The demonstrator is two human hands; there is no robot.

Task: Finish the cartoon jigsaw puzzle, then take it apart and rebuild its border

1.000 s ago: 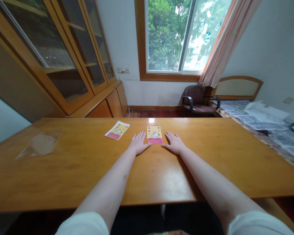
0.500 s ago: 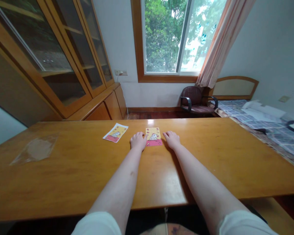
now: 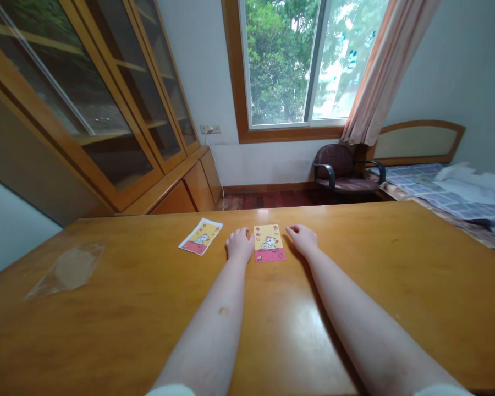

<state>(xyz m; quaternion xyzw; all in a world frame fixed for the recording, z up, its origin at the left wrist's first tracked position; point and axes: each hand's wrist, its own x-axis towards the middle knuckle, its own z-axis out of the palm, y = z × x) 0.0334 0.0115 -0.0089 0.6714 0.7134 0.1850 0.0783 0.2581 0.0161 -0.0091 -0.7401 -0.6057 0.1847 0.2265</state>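
Note:
A yellow-and-pink picture card (image 3: 269, 243) with a white cartoon animal lies flat on the wooden table (image 3: 148, 308), between my two hands. My left hand (image 3: 240, 243) rests at its left edge, fingers loosely bent and thumb side close to the card; whether it touches cannot be told. To the right, a small gap from the card, my right hand (image 3: 303, 237) rests loosely curled, with nothing seen in it. A matching picture sheet (image 3: 201, 236) with a white border lies tilted to the left of my left hand.
A clear plastic bag (image 3: 68, 268) lies at the table's left. Beyond the table stand a glass-door cabinet (image 3: 165, 159) on the left, an office chair (image 3: 338, 168) and a bed (image 3: 421, 179) on the right. A window (image 3: 280, 60) is at the back.
The camera view has shifted, so the table sits lower in the picture. My right hand is slightly farther from the card. Card and sheet keep their places on the table.

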